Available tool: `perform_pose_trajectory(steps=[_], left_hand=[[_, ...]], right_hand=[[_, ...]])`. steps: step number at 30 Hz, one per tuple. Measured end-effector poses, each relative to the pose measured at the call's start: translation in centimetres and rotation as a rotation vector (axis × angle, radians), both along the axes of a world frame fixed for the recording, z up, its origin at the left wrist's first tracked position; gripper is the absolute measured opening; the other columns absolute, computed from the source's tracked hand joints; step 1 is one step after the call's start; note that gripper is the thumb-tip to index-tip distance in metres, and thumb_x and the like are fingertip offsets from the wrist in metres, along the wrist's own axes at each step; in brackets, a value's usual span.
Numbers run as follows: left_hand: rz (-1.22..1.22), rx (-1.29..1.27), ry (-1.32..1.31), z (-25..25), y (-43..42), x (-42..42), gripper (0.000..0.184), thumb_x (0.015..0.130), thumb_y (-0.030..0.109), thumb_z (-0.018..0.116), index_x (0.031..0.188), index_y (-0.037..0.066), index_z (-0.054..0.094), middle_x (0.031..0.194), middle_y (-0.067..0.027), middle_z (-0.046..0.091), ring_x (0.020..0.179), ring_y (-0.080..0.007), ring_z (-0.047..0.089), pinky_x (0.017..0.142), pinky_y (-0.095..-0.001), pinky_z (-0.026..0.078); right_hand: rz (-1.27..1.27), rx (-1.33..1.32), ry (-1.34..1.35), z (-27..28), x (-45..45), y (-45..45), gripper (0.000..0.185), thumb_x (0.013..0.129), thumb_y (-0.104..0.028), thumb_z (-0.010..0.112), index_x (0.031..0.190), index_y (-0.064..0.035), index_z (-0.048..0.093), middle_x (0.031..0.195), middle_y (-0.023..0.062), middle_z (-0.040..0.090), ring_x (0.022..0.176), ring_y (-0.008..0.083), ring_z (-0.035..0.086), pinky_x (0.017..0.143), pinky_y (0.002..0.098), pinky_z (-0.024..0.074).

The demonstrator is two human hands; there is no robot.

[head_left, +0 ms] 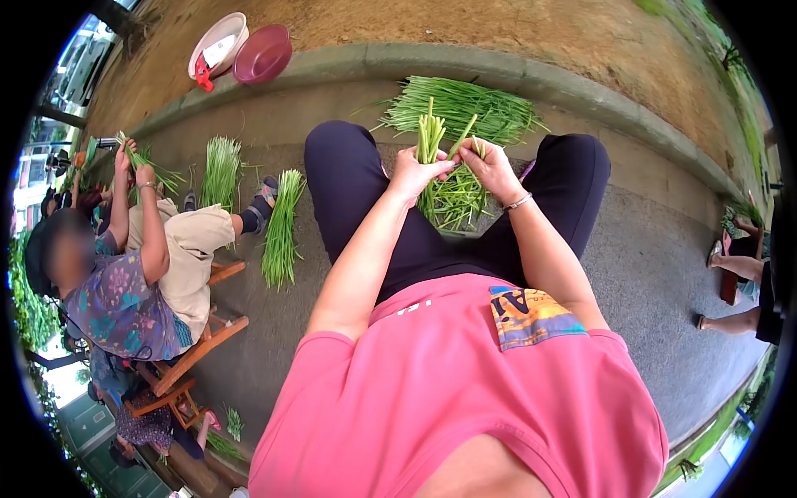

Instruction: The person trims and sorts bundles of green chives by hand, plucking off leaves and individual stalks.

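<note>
Between my knees, my left hand (408, 174) is closed around a bundle of green stalks (430, 137), their pale ends pointing up and away from me. They look like garlic scapes. My right hand (491, 173), with a bracelet at the wrist, pinches a single green stalk (463, 135) close beside the bundle. Below both hands lies a heap of short cut stalk pieces (455, 199); what holds the heap is mostly hidden. Just beyond my hands, a large pile of long green stalks (465, 108) rests on the ground by the curb.
A concrete curb (398, 58) runs across the far side. Behind it stand a pinkish-white basin (237, 29) and a dark red basin (264, 54). Stalk bundles (285, 228) lie to my left, near a seated person (116, 290) handling stalks. Another person's legs (739, 295) show at right.
</note>
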State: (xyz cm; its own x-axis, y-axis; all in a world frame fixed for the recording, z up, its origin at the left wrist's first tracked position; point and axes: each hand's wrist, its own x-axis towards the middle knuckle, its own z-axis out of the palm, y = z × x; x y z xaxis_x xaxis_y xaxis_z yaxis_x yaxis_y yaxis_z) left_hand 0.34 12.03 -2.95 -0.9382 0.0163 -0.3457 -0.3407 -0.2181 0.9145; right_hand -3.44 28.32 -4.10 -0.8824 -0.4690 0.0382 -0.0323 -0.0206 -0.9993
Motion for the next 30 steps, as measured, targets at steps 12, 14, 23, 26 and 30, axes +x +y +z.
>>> perform_pose_trajectory(steps=[12, 14, 23, 26, 30], left_hand=[[0.07, 0.013, 0.056, -0.4, -0.3, -0.3, 0.015, 0.074, 0.004, 0.065, 0.086, 0.0, 0.057, 0.075, -0.0097, 0.062, 0.062, -0.0145, 0.059, 0.059, -0.0246, 0.048], [0.067, 0.039, 0.05, -0.3, -0.5, -0.3, 0.015, 0.074, 0.004, 0.065, 0.087, 0.0, 0.057, 0.075, -0.0099, 0.062, 0.063, -0.0148, 0.059, 0.059, -0.0246, 0.048], [0.035, 0.072, 0.013, -0.2, -0.3, -0.2, 0.016, 0.074, 0.002, 0.064, 0.088, -0.001, 0.057, 0.074, -0.0104, 0.062, 0.065, -0.0156, 0.059, 0.058, -0.0244, 0.047], [-0.015, 0.064, 0.023, -0.2, -0.2, -0.3, 0.015, 0.074, 0.001, 0.064, 0.087, -0.001, 0.057, 0.076, -0.0102, 0.061, 0.068, -0.016, 0.06, 0.058, -0.0243, 0.048], [0.013, 0.078, 0.016, -0.1, -0.1, -0.1, 0.014, 0.073, 0.0, 0.064, 0.085, -0.001, 0.057, 0.076, -0.0099, 0.061, 0.069, -0.0163, 0.061, 0.057, -0.0245, 0.048]], right_hand=[[-0.11, -0.093, -0.244, 1.2, 0.1, 0.2, 0.008, 0.081, -0.007, 0.059, 0.081, 0.0008, 0.059, 0.073, 0.0024, 0.06, 0.066, 0.0064, 0.055, 0.062, 0.0201, 0.0459], [-0.146, 0.004, -0.189, -0.3, -0.2, 0.3, 0.01, 0.081, -0.009, 0.06, 0.079, 0.0001, 0.059, 0.069, 0.0018, 0.06, 0.063, 0.0064, 0.055, 0.059, 0.0203, 0.0453], [-0.15, 0.05, 0.025, -0.3, 0.1, -0.5, 0.016, 0.081, -0.015, 0.062, 0.079, -0.0003, 0.057, 0.069, 0.0007, 0.058, 0.064, 0.0048, 0.052, 0.057, 0.0201, 0.043], [-0.062, -0.077, -0.119, -0.2, 0.3, -0.8, 0.007, 0.082, -0.005, 0.056, 0.083, 0.0012, 0.058, 0.072, -0.0007, 0.059, 0.065, 0.005, 0.052, 0.06, 0.0197, 0.0431], [-0.067, 0.004, -0.064, -0.2, 0.1, -0.4, 0.008, 0.082, -0.006, 0.057, 0.082, 0.0017, 0.059, 0.071, -0.0012, 0.059, 0.065, 0.0041, 0.052, 0.059, 0.0202, 0.0432]])
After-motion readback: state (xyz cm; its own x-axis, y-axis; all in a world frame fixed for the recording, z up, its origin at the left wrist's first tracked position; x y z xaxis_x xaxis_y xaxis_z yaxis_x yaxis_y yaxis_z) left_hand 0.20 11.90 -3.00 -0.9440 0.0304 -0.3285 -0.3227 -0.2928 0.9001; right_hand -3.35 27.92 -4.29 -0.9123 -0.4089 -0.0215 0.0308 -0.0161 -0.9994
